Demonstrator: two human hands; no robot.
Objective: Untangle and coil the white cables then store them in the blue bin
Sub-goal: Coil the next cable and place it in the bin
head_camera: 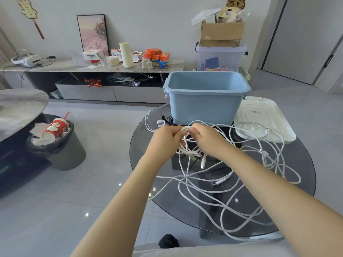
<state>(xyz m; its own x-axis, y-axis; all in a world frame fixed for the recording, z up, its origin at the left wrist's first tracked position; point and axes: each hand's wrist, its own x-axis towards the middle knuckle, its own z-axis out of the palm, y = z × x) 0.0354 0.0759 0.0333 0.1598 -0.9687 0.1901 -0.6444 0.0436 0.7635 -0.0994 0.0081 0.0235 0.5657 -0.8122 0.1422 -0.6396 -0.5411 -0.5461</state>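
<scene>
Head view: white cables (pixel 219 184) sprawl in tangled loops over the middle and right of the round glass bench (pixel 148 164), one small coil (pixel 187 143) raised above it. Left hand (pixel 167 138) and right hand (pixel 207 140), close together, both pinch that coil's top. Blue bin (pixel 206 97) stands open at the far edge, white lid (pixel 263 119) beside it at right.

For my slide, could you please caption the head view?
Both hands grip a cable coil before the blue bin.
</scene>
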